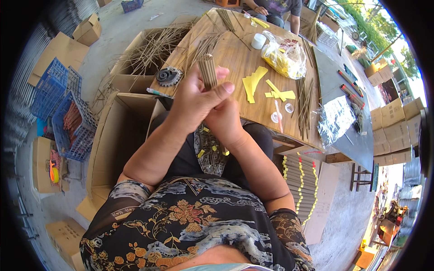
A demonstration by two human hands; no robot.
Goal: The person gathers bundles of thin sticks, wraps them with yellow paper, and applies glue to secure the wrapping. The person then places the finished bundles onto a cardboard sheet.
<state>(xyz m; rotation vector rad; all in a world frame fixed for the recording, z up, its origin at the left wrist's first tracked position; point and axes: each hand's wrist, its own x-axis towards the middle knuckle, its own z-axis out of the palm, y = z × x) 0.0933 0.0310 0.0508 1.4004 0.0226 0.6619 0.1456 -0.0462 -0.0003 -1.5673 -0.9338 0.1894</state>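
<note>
A tight bundle of thin brown incense sticks [207, 72] stands upright in front of me, its blunt ends facing up. My left hand [192, 95] is wrapped around the bundle, thumb across its near side. Just below, my right hand [224, 119] closes against the left one and around the bundle's lower part, which the hands mostly hide. Yellow paper strips [254, 83] lie on the wooden table [230, 49] to the right of my hands. A small glue dish [275, 117] with a thin brush in it sits near the table edge.
Loose sticks fill a cardboard box [135, 47] at the left, beside an open carton [113, 135]. A plastic bag [285, 56] of yellow strips lies on the table. Banded bundles [300, 185] lie lower right. Across the table sits another person [275, 9].
</note>
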